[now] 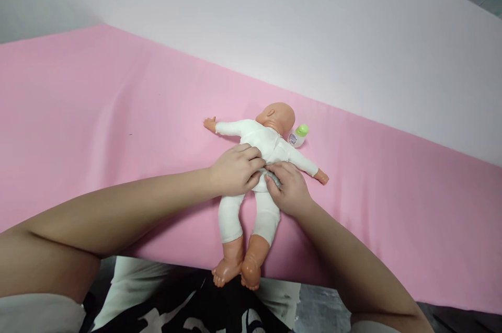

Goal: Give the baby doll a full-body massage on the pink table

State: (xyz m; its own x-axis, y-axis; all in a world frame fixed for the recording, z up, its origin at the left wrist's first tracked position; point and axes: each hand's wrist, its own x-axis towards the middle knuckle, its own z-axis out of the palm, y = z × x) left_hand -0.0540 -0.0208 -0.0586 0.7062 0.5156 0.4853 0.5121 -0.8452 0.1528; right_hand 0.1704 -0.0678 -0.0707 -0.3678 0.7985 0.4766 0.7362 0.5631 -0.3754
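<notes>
A plastic baby doll (pixel 262 145) in a white bodysuit lies on its back on the pink sheet (pixel 98 113), arms spread, head turned away, feet hanging over the near edge. My left hand (pixel 234 170) rests on the doll's waist, fingers curled onto the white cloth. My right hand (pixel 288 188) presses at the doll's hip and pinches a small grey bit of fabric (pixel 273 176) at the waistline. Both hands touch each other over the doll's belly.
A small bottle with a green cap (pixel 298 135) lies on the sheet just right of the doll's head. A white wall (pixel 314 24) rises behind the pink surface. My lap in black and white clothing (pixel 204 307) shows below the near edge.
</notes>
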